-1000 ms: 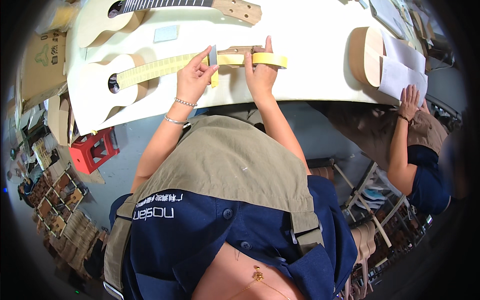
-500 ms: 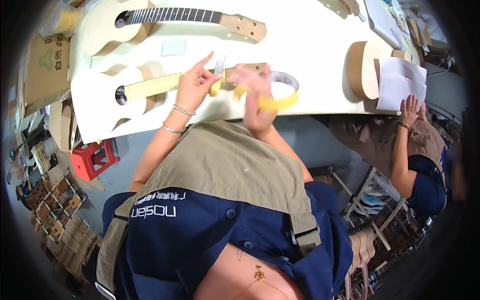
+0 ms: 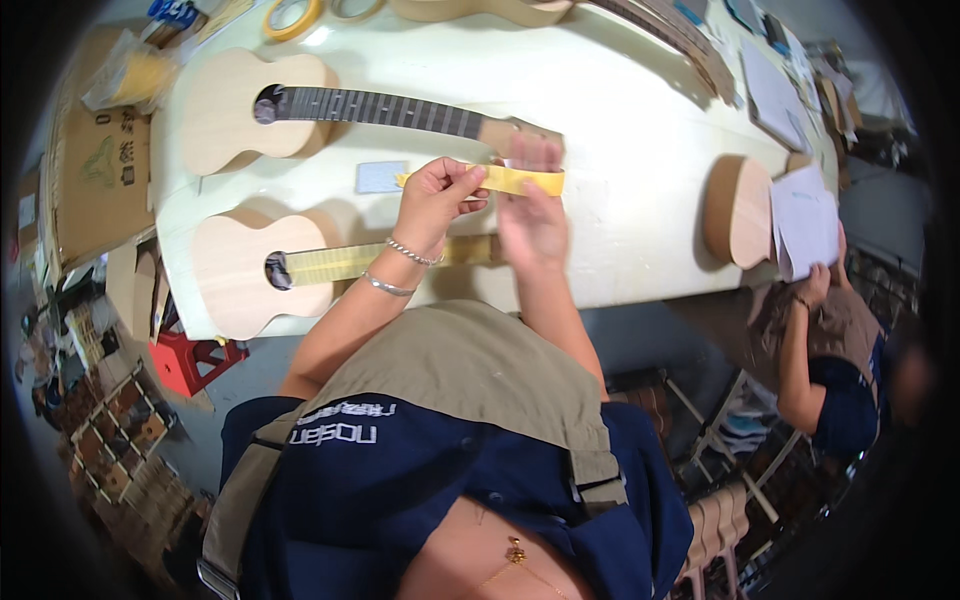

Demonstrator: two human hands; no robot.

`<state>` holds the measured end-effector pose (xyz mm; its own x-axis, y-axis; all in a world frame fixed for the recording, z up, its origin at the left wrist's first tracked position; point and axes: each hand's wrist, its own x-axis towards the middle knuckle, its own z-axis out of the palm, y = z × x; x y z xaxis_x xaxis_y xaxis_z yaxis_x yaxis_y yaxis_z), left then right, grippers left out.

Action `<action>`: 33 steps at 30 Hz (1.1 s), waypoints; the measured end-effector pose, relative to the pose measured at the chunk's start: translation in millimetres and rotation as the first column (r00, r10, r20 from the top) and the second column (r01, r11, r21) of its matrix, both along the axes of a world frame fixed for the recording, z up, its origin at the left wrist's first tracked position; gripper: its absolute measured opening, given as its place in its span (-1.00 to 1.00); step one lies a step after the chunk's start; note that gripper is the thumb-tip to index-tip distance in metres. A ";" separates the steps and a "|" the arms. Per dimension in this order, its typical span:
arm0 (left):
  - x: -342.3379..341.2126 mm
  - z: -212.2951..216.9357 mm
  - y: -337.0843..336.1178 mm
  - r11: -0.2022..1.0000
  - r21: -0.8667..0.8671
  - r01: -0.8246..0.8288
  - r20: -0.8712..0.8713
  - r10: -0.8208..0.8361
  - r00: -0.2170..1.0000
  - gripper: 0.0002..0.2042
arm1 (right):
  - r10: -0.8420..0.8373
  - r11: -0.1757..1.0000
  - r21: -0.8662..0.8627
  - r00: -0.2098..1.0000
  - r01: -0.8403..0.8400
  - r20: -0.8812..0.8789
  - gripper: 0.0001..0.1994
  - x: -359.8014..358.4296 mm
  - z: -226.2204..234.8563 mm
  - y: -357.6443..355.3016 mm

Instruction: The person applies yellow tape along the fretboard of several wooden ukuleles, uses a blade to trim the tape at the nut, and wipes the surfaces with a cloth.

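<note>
My left hand (image 3: pixel 437 200), with two bracelets at its wrist, pinches yellow tape (image 3: pixel 515 180) between thumb and fingers. A small yellow end sticks out on that hand's left side. My right hand (image 3: pixel 535 225) is smeared by motion and has the tape roll, seen edge-on, at its thumb and fingers. Below the hands lies a pale ukulele body (image 3: pixel 245 275) with yellow tape along its fretboard (image 3: pixel 340 264); my left forearm and right hand cover parts of its neck. Beyond it lies another pale ukulele (image 3: pixel 230 110) with a dark, bare fretboard (image 3: pixel 390 110).
A small grey-blue rectangle (image 3: pixel 381 177) lies between the ukuleles. Tape rolls (image 3: pixel 291 18) sit at the far edge. On the right, a co-worker's hand (image 3: pixel 815 285) is at white paper (image 3: pixel 803 225) beside another wooden body (image 3: pixel 735 210). A red stool (image 3: pixel 190 365) stands at the table's left corner.
The view has shifted, so the table appears lower. My hands have come together; the tape, earlier a round loop at my right hand, now shows edge-on, with my left fingers on it.
</note>
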<state>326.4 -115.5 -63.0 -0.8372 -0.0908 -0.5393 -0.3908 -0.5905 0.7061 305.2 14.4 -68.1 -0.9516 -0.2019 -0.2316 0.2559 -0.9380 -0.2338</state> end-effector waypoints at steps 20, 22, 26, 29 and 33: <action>-48.7 -6.6 -249.8 0.436 -0.892 -0.121 -0.085 0.100 0.991 -0.61 | 0.208 -0.314 0.928 0.968 0.202 -0.140 -0.15 -60.3 -20.3 4.5; -49.2 -9.3 -250.6 0.390 -0.919 -0.064 -0.029 0.097 0.995 -0.56 | 0.219 -0.320 0.925 0.966 0.206 -0.139 -0.15 -60.6 -22.7 5.6; -51.0 -14.0 -246.3 0.124 -0.992 -0.029 -0.014 0.118 0.993 -0.46 | 0.211 -0.309 0.919 0.960 0.244 -0.183 -0.14 -60.1 -28.6 8.8; -45.6 -2.4 -236.1 -0.274 -0.960 -0.063 -0.066 0.000 0.998 -0.45 | 0.212 -0.298 0.925 0.961 0.237 -0.178 -0.12 -62.4 -28.3 5.4; -30.0 -13.6 -209.3 -0.690 -0.703 0.175 0.370 -0.143 0.918 -0.41 | 0.103 -0.292 0.929 0.974 0.226 -0.204 -0.13 -62.6 -27.5 0.2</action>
<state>296.4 -324.8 -76.6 -0.9763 -0.2001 0.0822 -0.2111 0.9645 -0.1587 242.6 14.6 -95.6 -0.9803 0.1817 0.0779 0.0292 0.5228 -0.8519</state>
